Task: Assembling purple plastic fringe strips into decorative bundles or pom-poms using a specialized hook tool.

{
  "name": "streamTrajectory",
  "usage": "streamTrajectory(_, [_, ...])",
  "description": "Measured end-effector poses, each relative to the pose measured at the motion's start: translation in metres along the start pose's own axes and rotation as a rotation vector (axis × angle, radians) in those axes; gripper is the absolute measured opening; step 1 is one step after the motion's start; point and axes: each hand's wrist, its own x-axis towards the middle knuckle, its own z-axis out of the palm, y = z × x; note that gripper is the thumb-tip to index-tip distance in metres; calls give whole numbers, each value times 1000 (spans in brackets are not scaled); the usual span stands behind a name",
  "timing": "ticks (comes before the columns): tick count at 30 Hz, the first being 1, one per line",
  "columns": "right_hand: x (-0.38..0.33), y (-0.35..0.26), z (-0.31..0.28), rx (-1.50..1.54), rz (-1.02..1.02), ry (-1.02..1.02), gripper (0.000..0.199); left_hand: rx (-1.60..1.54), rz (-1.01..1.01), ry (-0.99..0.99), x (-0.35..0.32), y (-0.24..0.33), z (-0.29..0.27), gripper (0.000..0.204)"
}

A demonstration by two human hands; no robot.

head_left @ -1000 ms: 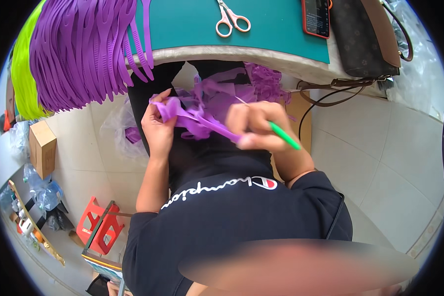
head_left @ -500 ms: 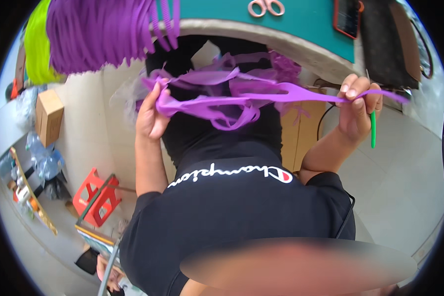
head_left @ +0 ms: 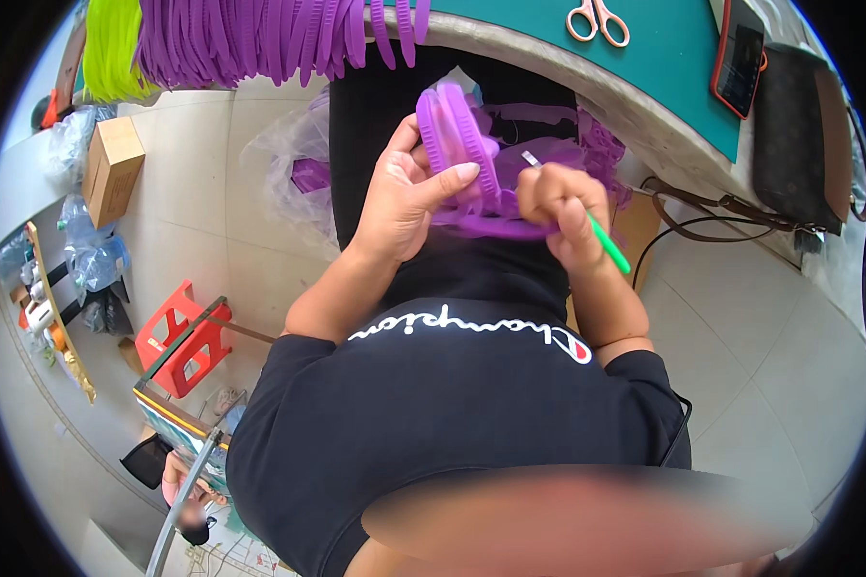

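Observation:
A ribbed purple rubbery band [head_left: 460, 144], bent into a loop, is gripped between the thumb and fingers of my left hand [head_left: 404, 197]. Close by on its right, my right hand [head_left: 570, 207] is closed round a slim green-handled tool [head_left: 611, 245] with a small metal tip. Motion blurs the fingers of that hand. A thin purple strip [head_left: 510, 231] hangs below the band and runs toward my right hand; whether those fingers also hold it, I cannot tell. Thin purple scraps [head_left: 601, 144] lie heaped over my lap behind both hands.
Many purple bands [head_left: 250, 38] and lime-green bands [head_left: 115, 53] hang over the table edge. On the green table mat [head_left: 510, 34] are scissors [head_left: 597, 21] and a phone [head_left: 738, 67]. A brown bag [head_left: 799, 144] sits right; a red stool [head_left: 183, 337] and cardboard box [head_left: 114, 183] stand left.
The purple piece was stretched wide between both hands; now its ribbed loop is upright in my left hand. My right hand has swung inward beside it, still with the green-handled tool.

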Motion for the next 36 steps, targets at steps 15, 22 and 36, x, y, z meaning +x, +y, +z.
streamTrajectory(15, [-4, 13, 5, -5, 99, -1, 66, 19, 56, 20, 2, 3, 11, 51])
streamTrajectory(22, [-4, 13, 6, -35, 97, 10, 66, 22, 67, 29, 1, 3, 13, 50])
streamTrajectory(36, [14, 1, -40, -384, -124, 515, 58, 42, -187, -147, -6, 15, -13, 57])
